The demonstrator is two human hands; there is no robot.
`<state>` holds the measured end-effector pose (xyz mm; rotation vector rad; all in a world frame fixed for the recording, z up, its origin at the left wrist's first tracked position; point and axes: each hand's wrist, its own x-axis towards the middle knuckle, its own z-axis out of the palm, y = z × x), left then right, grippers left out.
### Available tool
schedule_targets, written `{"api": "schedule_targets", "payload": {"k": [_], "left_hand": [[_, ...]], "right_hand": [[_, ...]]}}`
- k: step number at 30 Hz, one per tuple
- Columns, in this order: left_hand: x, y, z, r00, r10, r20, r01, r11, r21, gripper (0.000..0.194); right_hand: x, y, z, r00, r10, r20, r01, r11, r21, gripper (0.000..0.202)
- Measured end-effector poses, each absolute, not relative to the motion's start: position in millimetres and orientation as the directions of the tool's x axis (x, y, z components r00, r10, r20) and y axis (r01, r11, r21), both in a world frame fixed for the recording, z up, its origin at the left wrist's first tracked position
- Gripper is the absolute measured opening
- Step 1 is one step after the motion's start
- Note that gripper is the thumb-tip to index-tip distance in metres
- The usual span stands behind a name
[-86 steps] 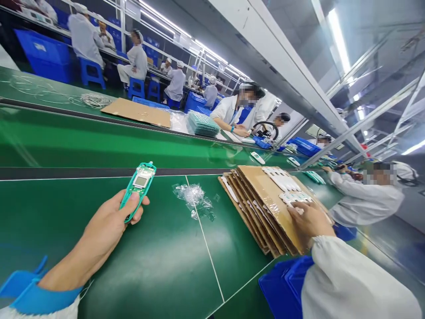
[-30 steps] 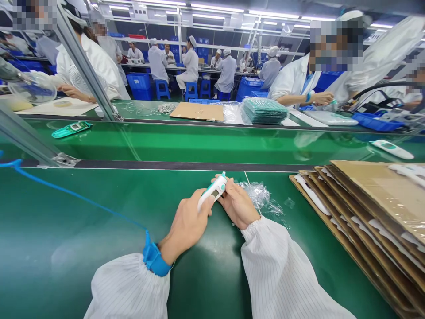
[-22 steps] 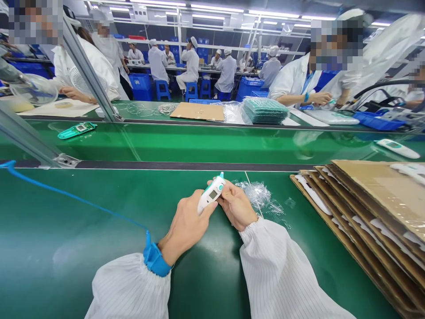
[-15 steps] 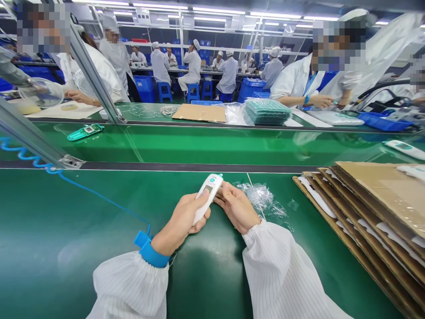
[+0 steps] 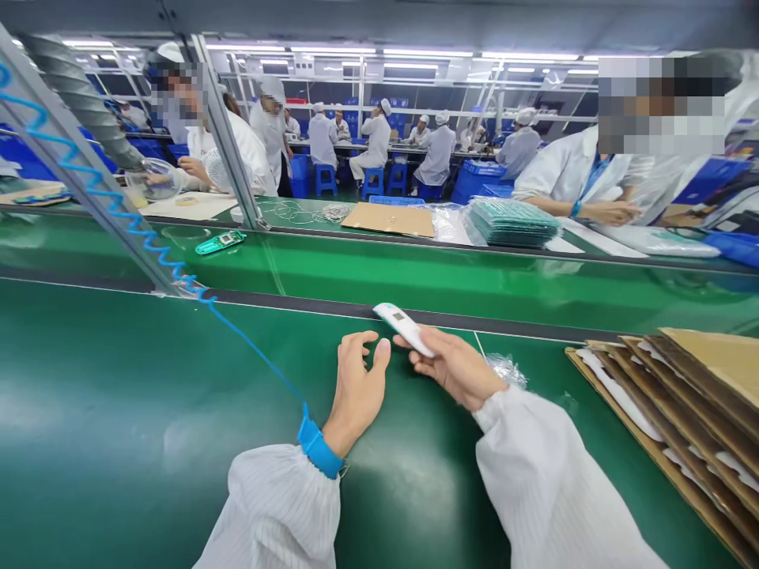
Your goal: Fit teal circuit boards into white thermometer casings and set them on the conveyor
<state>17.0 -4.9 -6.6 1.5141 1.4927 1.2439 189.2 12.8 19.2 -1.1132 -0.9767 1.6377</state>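
A white thermometer (image 5: 404, 328) with a teal strip is pinched in the grip of the right hand (image 5: 456, 367), held between the thumb and the fingers near its lower end. Its body is angled up and to the left, so that most of it projects beyond the fingertips, above the far edge of the green worktop (image 5: 148, 411) and just short of the black strip that borders the conveyor belt (image 5: 415, 276).

The left hand (image 5: 359, 387) is seen just beside the thermometer, to its left and slightly below it, with nothing held: its grip is spread loosely, the fingers curled a little and the thumb raised toward the right hand. Contact between the left hand and the thermometer is not seen. A blue wrist strap (image 5: 319, 446) is worn on the left wrist, and a coiled blue cord (image 5: 118, 213) is run from it up to the left.

Crumpled clear film (image 5: 507, 370) lies on the worktop just behind the right hand. A fanned stack of cardboard sheets (image 5: 676, 395) carrying white parts is placed to the right, well apart from both hands. On the belt, a teal device half (image 5: 220, 242) is seen far to the left. Other people in white coats are seated at the benches beyond.
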Motion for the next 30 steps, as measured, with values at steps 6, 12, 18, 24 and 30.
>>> {"api": "schedule_targets", "payload": {"k": [6, 12, 18, 24, 30], "left_hand": [[16, -4, -7, -0.113, 0.980, 0.165, 0.334, -0.119, 0.935, 0.021], [15, -4, -11, -0.100, 0.977, 0.190, 0.358, -0.143, 0.923, 0.029], [16, -5, -9, -0.115, 0.969, 0.218, 0.387, -0.158, 0.909, 0.023], [16, -9, -6, -0.095, 0.971, 0.221, 0.427, -0.161, 0.890, 0.022], [18, -9, -8, -0.069, 0.964, 0.256, 0.465, -0.195, 0.863, 0.013]], "right_hand": [[199, 111, 34, 0.199, 0.965, -0.171, 0.241, -0.217, -0.946, 0.037], [209, 127, 26, 0.355, 0.930, 0.100, 0.581, -0.136, -0.803, 0.051], [179, 45, 17, -0.017, 0.991, 0.131, 0.428, 0.126, -0.895, 0.037], [161, -28, -9, -0.384, 0.922, -0.049, -0.300, -0.175, -0.938, 0.039], [169, -27, -15, -0.319, 0.942, -0.104, -0.444, -0.245, -0.862, 0.040]]}}
